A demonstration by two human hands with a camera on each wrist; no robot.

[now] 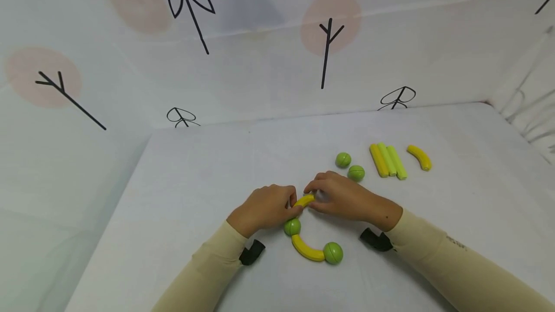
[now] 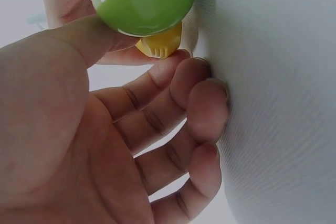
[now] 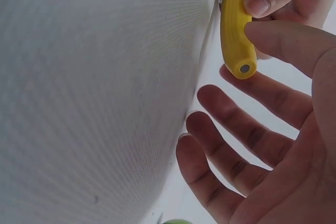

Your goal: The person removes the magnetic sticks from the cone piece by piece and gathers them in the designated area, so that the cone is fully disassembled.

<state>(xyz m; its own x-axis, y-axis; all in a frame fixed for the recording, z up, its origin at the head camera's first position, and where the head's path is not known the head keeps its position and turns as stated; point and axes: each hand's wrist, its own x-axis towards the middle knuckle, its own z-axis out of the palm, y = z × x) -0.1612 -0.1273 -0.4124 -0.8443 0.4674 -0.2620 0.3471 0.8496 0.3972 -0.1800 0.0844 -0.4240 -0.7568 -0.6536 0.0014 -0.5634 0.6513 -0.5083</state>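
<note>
A yellow curved magnetic rod (image 1: 305,200) lies between both hands; its end carries a round grey disc in the right wrist view. My left hand (image 1: 269,206) pinches its lower left end with thumb and index finger. At the other end, my right hand (image 1: 342,196) holds the rod (image 3: 239,24) between thumb and index finger, the other fingers spread loosely. A green ball (image 1: 292,227) touches the left end of the rod, beside my left thumb. From that ball a second yellow curved rod (image 1: 308,250) runs to another green ball (image 1: 333,253).
Beyond my right hand lie two green balls (image 1: 343,160). Farther right are a straight yellow rod (image 1: 379,160), two yellow-green rods (image 1: 392,161) side by side, and a yellow curved rod (image 1: 419,158). A printed cloth wall (image 1: 260,81) rises behind the white table (image 1: 195,167).
</note>
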